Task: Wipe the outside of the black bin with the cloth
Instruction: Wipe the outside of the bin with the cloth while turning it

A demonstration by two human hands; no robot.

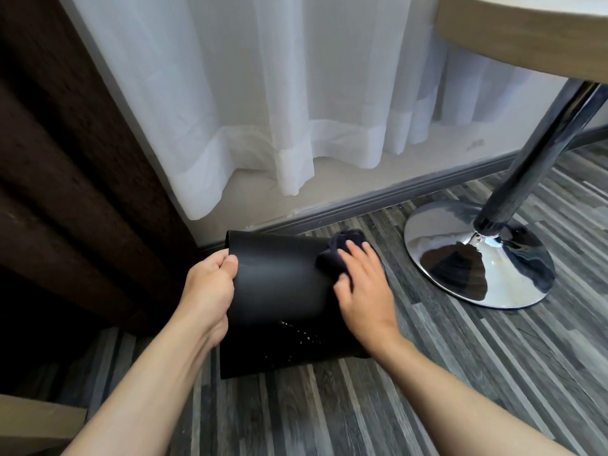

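Two hands at work in the head view: left hand [210,284] clamped on the black bin [279,291] at its left edge, thumb on the outer wall, remaining fingers [230,263] hidden behind or inside, so gripping the bin. Right hand [362,287] spread flat, fingers extended and pressing the dark cloth [332,255] against the bin's right side, not curled round it.

Bin tipped on the striped wood-look floor [460,373], near the skirting, below the white curtain [263,93], well left of the chrome table base [477,255].

Best done, by judgement, with firm even pressure, long overlapping strokes, and the bin turned by the left hand to reach unwiped faces.

Matte black surface, smooth, slightly sheened; pale specks [302,337] scattered low on the near face, probably needing a pass.
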